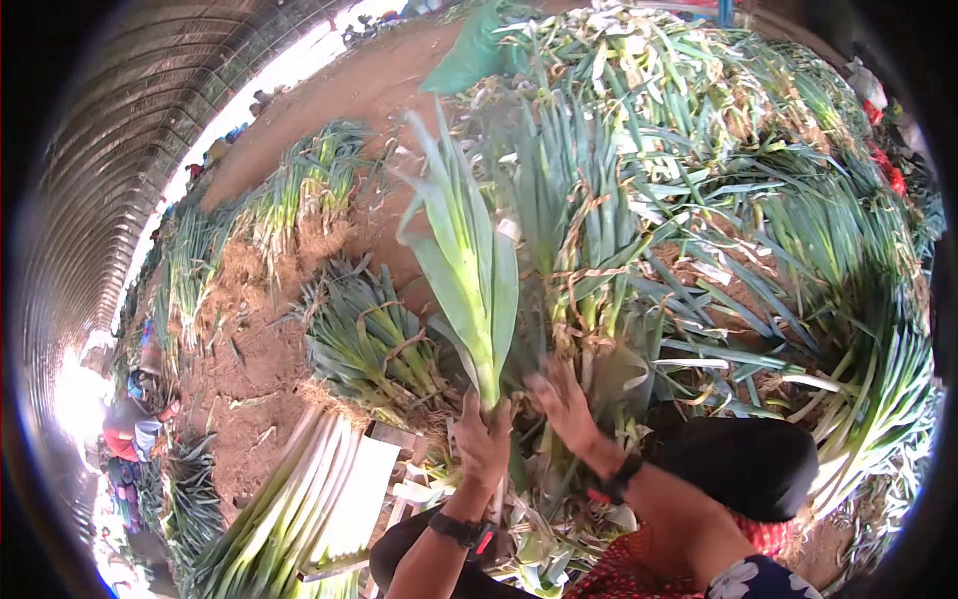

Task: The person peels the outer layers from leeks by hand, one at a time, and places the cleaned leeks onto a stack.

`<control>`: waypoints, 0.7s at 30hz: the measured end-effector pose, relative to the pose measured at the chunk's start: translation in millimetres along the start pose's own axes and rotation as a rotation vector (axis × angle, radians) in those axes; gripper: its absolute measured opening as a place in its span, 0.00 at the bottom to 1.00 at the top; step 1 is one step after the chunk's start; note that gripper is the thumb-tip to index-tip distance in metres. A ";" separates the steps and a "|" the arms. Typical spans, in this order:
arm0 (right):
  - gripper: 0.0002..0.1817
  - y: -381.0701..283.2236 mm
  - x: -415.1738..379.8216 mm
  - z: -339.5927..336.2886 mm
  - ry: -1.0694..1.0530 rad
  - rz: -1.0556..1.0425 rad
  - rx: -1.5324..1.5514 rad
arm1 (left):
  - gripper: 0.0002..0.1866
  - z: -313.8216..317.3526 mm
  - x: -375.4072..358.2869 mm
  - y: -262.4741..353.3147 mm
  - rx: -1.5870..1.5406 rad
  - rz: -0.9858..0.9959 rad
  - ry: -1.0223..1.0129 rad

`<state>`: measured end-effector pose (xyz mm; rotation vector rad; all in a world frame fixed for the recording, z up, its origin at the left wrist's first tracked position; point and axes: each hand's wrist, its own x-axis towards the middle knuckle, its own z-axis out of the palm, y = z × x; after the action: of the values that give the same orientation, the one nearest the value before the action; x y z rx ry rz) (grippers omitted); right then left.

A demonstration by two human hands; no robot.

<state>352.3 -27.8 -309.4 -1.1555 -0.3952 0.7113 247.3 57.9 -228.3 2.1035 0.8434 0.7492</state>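
My left hand is wrapped round the lower stalk of a leek, which stands upright with its broad green leaves fanned out above. Just to the right, my right hand is apart from that leek, its fingers stretched out, a little smeared, and holding nothing I can see. It is close to a standing bunch of leeks with dry brown leaves round it. To the lower left lies a pile of cleaned leeks, white stems upward, beside a white board.
Untrimmed leeks with roots lie left of my hands. A large heap of leeks spreads on the right. Green netting lies at the back. Another person is at the far left, on the bare soil's edge.
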 end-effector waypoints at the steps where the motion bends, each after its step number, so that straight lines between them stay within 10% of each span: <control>1: 0.43 -52.5 11.3 7.3 -0.052 0.074 0.075 | 0.18 6.1 -5.1 -9.1 -0.066 0.006 -0.031; 8: 0.61 -151.3 37.1 24.0 -0.016 0.008 -0.093 | 0.09 24.4 -11.4 51.2 -0.051 0.186 -0.025; 16: 0.37 -197.2 20.5 -47.8 0.411 -0.379 -0.167 | 0.03 66.5 -38.0 52.8 0.282 0.489 -0.068; 21: 0.33 -216.1 38.0 -93.8 0.634 -0.546 -0.215 | 0.12 55.3 -105.2 -48.8 0.408 -0.034 -0.247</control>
<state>503.9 -114.3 -146.7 -1.3270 -0.2289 -0.1874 206.7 -19.1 -322.8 2.4681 0.9510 0.3033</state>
